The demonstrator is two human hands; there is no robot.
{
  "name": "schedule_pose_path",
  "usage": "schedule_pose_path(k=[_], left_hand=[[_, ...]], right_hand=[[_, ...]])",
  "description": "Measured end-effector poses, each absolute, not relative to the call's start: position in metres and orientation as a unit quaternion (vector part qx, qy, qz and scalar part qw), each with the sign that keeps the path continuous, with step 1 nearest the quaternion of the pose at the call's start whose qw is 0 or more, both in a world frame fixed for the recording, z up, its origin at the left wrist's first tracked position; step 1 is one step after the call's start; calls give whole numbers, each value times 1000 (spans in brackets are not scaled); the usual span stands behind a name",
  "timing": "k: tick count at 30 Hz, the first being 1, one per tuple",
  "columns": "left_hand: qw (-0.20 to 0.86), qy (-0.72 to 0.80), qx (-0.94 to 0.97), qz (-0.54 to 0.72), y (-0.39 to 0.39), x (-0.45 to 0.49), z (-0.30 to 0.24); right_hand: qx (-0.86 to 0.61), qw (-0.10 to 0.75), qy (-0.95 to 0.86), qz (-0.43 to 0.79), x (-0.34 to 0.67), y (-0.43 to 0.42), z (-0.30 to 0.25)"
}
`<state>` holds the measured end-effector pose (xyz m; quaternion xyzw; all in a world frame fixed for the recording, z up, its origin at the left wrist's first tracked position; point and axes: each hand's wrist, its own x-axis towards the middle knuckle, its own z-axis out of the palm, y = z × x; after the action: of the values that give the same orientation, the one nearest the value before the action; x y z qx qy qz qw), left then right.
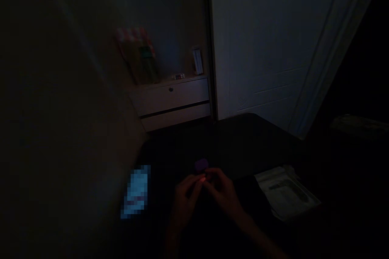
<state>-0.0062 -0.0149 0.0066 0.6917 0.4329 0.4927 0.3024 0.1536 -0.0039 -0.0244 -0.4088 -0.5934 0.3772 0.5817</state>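
Observation:
My left hand [186, 191] and my right hand [223, 190] meet at the fingertips over a dark table [237, 145]. Both are closed in a pinch. A small red-orange glow [203, 179] shows between the fingertips, and the thing they hold there is too small and dark to name. Just beyond the fingers lies a small purple case with rounded corners [201, 164], close to my right fingertips.
A lit, pixelated screen [136, 192] is at left. On the right lies a pale plastic-looking packet [287, 192] with something dark on it. A drawer unit [188, 93] stands behind, bearing a bag [138, 56] and small items, beside a pale door [261, 40].

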Motion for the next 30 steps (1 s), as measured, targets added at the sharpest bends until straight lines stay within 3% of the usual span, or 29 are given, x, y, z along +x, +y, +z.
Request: schedule_pose_path(k=[10,30], left_hand=[[343,509,557,560,-10,-1,0],[285,504,606,545,-6,-3,-6]], right_hand=[[-365,571,-653,339,153,-12,-19],[-344,558,-661,364,153,-11,-25]])
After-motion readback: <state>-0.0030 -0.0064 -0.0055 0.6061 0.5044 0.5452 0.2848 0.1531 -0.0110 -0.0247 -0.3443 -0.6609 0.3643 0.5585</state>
